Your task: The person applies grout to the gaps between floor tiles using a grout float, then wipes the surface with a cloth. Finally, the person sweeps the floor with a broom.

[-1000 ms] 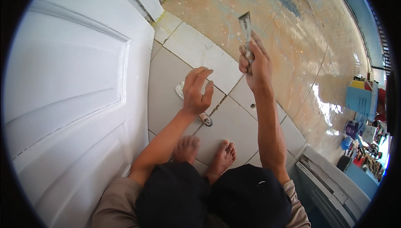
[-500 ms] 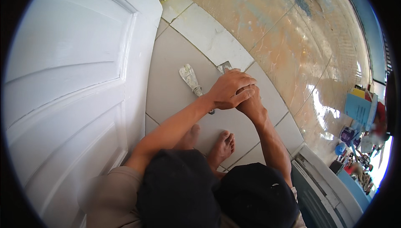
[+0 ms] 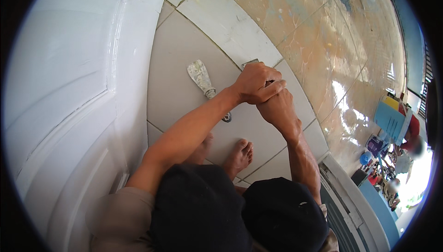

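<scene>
Both of my hands come together over the floor tiles, around a scraper (image 3: 250, 62) whose flat grey blade shows just beyond my fingers. My left hand (image 3: 258, 83) is closed and lies over the front of my right hand (image 3: 278, 110), which is also closed. The scraper's handle is hidden inside them. Its blade is close to the edge where the beige tile meets the white strip. Left of my hands, a second scraper (image 3: 199, 76), caked with whitish material, lies on the tile; my left forearm crosses over part of its handle.
A white panelled door (image 3: 92, 67) stands along the left. Beyond the white tile strip (image 3: 230, 14) spreads a glossy, stained orange-tan floor (image 3: 314, 35). My bare feet (image 3: 239, 157) are just below my hands. A blue box (image 3: 388, 119) and assorted goods sit at far right.
My view has shifted slightly, so the door and second scraper appear further left. My hands stay clasped together, and less of the held scraper's blade shows beyond them.
</scene>
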Tool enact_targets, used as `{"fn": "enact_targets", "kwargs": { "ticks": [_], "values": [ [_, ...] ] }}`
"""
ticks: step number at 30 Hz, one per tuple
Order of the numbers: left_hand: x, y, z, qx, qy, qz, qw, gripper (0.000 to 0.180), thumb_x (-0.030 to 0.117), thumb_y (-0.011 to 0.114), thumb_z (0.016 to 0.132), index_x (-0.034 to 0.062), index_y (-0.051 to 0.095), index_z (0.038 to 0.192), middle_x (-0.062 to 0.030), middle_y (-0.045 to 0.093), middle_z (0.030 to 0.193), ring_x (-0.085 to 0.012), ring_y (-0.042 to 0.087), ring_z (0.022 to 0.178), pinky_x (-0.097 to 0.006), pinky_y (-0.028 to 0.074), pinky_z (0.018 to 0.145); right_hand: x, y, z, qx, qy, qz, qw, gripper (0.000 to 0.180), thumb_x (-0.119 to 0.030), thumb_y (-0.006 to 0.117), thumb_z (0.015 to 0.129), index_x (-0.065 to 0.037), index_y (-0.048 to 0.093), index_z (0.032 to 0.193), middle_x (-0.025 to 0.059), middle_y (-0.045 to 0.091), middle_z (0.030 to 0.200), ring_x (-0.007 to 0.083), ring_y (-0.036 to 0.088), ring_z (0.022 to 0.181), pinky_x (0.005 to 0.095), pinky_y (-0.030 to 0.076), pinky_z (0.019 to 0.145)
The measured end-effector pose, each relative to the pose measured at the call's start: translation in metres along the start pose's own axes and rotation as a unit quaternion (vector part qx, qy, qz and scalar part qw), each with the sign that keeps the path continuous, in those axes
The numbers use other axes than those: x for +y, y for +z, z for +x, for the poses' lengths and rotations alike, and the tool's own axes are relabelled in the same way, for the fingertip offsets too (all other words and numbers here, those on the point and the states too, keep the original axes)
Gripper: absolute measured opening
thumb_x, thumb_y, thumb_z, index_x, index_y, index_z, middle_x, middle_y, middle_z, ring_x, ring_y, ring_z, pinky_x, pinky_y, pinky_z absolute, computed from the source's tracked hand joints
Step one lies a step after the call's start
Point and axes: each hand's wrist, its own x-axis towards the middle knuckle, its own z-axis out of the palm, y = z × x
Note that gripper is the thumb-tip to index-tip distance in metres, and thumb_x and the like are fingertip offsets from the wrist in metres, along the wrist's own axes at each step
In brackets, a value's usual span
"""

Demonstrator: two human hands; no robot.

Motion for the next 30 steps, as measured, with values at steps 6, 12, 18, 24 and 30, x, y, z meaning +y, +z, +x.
{"fn": "enact_targets", "kwargs": {
  "ticks": [6,12,18,24,30],
  "values": [
    [-0.02,-0.005,-0.005,0.07,0.008,0.019,0.997,0.036,0.03,0.057,0.091,0.0038,0.061,0.067,-0.0189,0.061,0.066,-0.0399,0.06,0.061,-0.046,0.046,0.06,-0.007,0.001,0.014,0.014,-0.059,0.003,0.998,0.013,-0.012,0.064,0.085,-0.001,0.069,0.082,0.021,0.072,0.079,0.0416,0.07,0.072,0.0498,0.055,0.063],
    [-0.015,-0.019,-0.003,0.12,0.015,0.006,0.993,0.036,0.027,0.052,0.091,0.003,0.057,0.064,-0.0207,0.056,0.061,-0.0399,0.053,0.054,-0.046,0.043,0.055,-0.034,-0.025,0.026,-0.03,-0.026,0.025,0.999,0.018,-0.014,0.064,0.084,0.004,0.068,0.082,0.0248,0.071,0.079,0.0453,0.069,0.08,0.0512,0.056,0.073],
    [-0.021,-0.047,0.016,0.116,-0.053,-0.077,0.989,0.037,0.029,0.049,0.091,0.002,0.055,0.065,-0.0196,0.051,0.058,-0.0329,0.051,0.05,-0.042,0.041,0.052,-0.048,-0.041,0.06,-0.088,-0.032,0.0,0.996,0.016,-0.008,0.06,0.083,0.003,0.071,0.084,0.0242,0.073,0.09,0.0406,0.073,0.078,0.0491,0.058,0.068],
    [-0.017,-0.041,-0.003,0.138,-0.019,-0.074,0.987,0.035,0.027,0.05,0.09,0.0022,0.056,0.065,-0.0185,0.051,0.058,-0.0296,0.052,0.05,-0.041,0.04,0.051,-0.05,-0.02,0.044,-0.036,-0.059,-0.008,0.998,0.017,-0.007,0.059,0.083,0.006,0.07,0.081,0.0254,0.073,0.089,0.0414,0.073,0.077,0.0508,0.058,0.067],
    [-0.031,-0.068,0.026,0.133,-0.074,-0.108,0.983,0.037,0.026,0.049,0.09,-0.0009,0.053,0.065,-0.016,0.05,0.055,-0.0237,0.047,0.05,-0.04,0.04,0.053,-0.063,-0.049,0.078,-0.042,-0.055,0.003,0.998,0.014,-0.005,0.059,0.083,0.005,0.069,0.084,0.024,0.073,0.087,0.0395,0.073,0.075,0.0495,0.057,0.066]
  ]
}}
